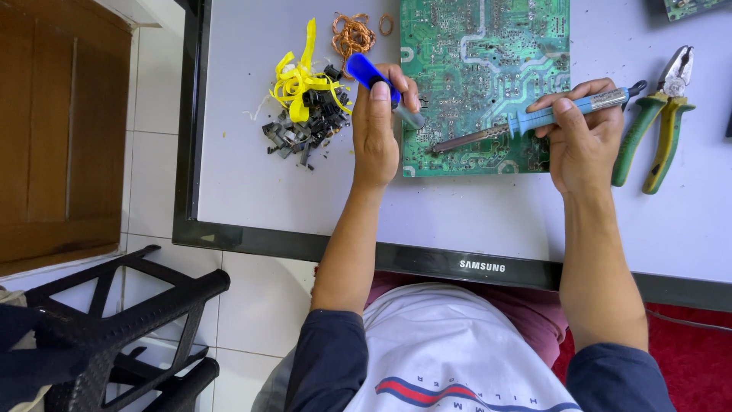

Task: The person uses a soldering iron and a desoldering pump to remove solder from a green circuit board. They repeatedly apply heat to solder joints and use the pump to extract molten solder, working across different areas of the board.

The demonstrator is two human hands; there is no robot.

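Head view, person seated at a flat pale-grey panel with a black frame (252, 183) used as a bench. Green printed circuit board, solder side up (488, 69), lies flat at top centre of the panel. Right hand (585, 137) is wrapped around the light-blue handle of a soldering iron with a dark metal shaft (526, 122); iron lies nearly level, tip pointing left and resting on the lower part of the board. Left hand (379, 122) is closed around a blue-topped desoldering pump with a grey barrel (381, 88), thumb on the blue plunger end, nozzle angled down-right onto the board's left edge, near the iron tip but not touching it. Left of that hand: heap of small black removed components tangled with yellow plastic strips (305, 107). Above it, a loose bundle of copper wire (352, 34). Right of the iron hand, green-and-yellow-handled combination pliers (659, 122) lie on the panel, jaws pointing up, just beside the iron's rear end. Black wicker stool (122, 328) on white floor tiles, lower left.
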